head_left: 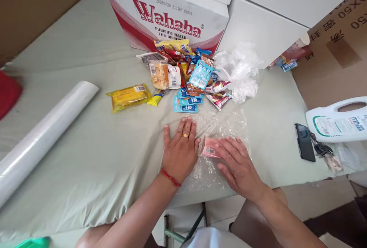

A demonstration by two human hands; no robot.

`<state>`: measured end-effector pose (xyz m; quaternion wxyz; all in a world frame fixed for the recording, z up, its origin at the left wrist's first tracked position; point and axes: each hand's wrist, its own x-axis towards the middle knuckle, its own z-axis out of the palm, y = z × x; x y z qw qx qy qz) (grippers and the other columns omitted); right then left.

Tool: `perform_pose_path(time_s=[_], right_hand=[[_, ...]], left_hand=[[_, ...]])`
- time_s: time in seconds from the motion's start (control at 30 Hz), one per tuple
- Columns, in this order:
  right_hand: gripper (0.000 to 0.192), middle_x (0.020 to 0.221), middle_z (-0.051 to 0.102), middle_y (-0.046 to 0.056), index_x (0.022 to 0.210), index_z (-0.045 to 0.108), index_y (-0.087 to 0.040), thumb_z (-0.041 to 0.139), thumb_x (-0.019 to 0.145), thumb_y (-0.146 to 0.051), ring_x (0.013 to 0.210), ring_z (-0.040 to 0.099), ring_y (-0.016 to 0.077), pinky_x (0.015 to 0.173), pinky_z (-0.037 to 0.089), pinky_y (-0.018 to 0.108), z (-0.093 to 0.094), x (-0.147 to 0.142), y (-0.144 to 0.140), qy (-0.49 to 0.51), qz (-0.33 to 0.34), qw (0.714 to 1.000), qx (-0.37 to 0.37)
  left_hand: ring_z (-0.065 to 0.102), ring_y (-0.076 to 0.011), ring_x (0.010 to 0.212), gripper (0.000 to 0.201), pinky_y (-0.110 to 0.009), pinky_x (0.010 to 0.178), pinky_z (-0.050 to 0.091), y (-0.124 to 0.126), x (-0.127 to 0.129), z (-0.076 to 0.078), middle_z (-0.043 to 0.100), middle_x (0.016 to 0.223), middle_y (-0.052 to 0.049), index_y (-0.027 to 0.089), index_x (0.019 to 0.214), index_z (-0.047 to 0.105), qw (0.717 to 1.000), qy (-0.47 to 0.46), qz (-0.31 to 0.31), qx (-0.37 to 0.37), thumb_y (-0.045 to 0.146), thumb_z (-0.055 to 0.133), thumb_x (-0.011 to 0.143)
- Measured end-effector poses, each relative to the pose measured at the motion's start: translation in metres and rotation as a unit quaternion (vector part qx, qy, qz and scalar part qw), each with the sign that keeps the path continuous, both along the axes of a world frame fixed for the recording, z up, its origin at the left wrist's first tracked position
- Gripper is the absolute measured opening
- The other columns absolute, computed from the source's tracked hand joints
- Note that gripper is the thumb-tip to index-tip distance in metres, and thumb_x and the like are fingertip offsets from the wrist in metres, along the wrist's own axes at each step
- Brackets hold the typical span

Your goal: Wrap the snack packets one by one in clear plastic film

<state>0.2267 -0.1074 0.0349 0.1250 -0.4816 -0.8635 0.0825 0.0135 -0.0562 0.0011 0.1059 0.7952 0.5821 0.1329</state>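
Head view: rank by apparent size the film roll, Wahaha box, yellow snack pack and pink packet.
1. Wahaha box
2. film roll, though it lies nearer the camera, so unsure against the box
3. yellow snack pack
4. pink packet, partly covered by the right hand

Left hand (180,150) — bare, 1 plain gold metal ring (185,135) on a finger, 1 thin red cord bracelet (170,177) at wrist. Right hand (237,163) — bare, nothing worn. Both forearms sleeveless. Light fabric at lap.
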Motion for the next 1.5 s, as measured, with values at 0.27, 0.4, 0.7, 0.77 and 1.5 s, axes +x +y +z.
perform_pose_path(time_s=[0.27,0.4,0.7,0.77,1.5], right_hand=[[0.047,0.165,0.037,0.016,0.149,0.053,-0.030,0.049,0.104,-0.018,0.148,0.043,0.0299,0.116,0.042,0.062,-0.016,0.016,0.026,-0.008,0.021,0.999,-0.038],[0.046,0.138,0.064,0.010,0.142,0.059,-0.034,0.048,0.103,-0.014,0.131,0.056,0.0251,0.107,0.051,0.052,-0.008,0.022,0.032,0.034,0.033,0.999,-0.027],[0.065,0.172,0.026,0.015,0.164,0.029,-0.029,0.051,0.105,-0.043,0.160,0.019,0.0341,0.124,0.024,0.068,0.000,0.010,0.029,-0.027,-0.004,0.999,-0.042],[0.075,0.173,0.019,0.017,0.168,0.012,-0.025,0.047,0.105,-0.047,0.162,0.013,0.0330,0.125,0.021,0.067,-0.001,0.004,0.028,-0.030,0.000,0.999,-0.035],[0.039,0.131,0.068,0.014,0.139,0.058,-0.017,0.042,0.107,-0.031,0.128,0.058,0.0304,0.112,0.046,0.053,0.042,-0.091,0.157,0.055,0.052,0.993,0.094]], left_hand=[[0.035,-0.0300,0.155,0.055,-0.070,0.127,0.004,0.004,-0.012,0.001,0.040,0.164,-0.015,0.018,0.158,0.043,1.000,-0.010,0.006,-0.002,0.038,0.031,0.108],[0.033,-0.0295,0.156,0.058,-0.071,0.126,-0.001,0.004,-0.013,0.000,0.035,0.166,-0.015,0.017,0.159,0.041,1.000,-0.004,0.007,-0.005,0.042,0.029,0.108],[0.032,-0.0289,0.157,0.056,-0.072,0.126,0.000,0.003,-0.012,0.000,0.033,0.167,-0.014,0.016,0.159,0.039,1.000,-0.008,0.011,-0.007,0.038,0.027,0.108],[0.031,-0.0286,0.157,0.057,-0.072,0.126,0.001,0.003,-0.012,0.000,0.032,0.167,-0.014,0.015,0.159,0.039,1.000,-0.008,0.009,-0.009,0.039,0.027,0.109],[0.027,-0.0279,0.159,0.062,-0.069,0.127,0.014,0.005,-0.014,0.008,0.029,0.170,-0.012,0.013,0.161,0.033,0.998,-0.027,0.040,-0.035,0.044,0.027,0.108]])
